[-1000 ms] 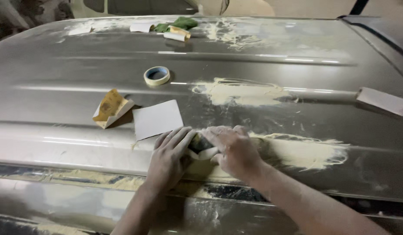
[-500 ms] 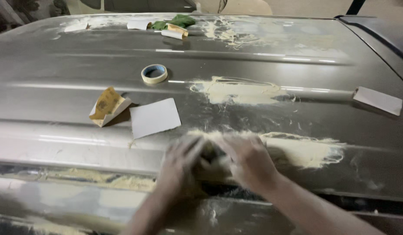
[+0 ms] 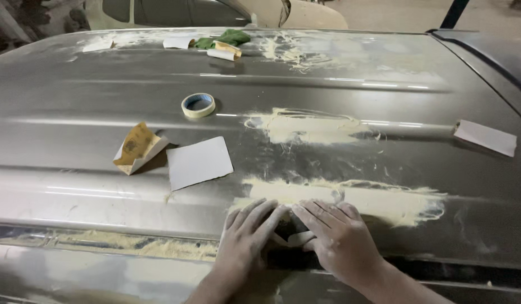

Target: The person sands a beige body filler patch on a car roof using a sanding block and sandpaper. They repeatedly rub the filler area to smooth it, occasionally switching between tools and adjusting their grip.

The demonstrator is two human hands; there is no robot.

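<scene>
Both hands, left (image 3: 246,239) and right (image 3: 339,242), lie flat with fingers spread, pressing a small sanding pad (image 3: 299,237) between them at the roof's (image 3: 103,107) near edge. Near filler strip (image 3: 378,200) partly rubbed; far filler patch (image 3: 305,126) looks untouched. Tape roll (image 3: 198,104) and paper sheet (image 3: 198,162) lie mid-roof.

Small pale sanding piece (image 3: 299,238), flat on dusty grey car roof (image 3: 328,84), mostly covered.
</scene>
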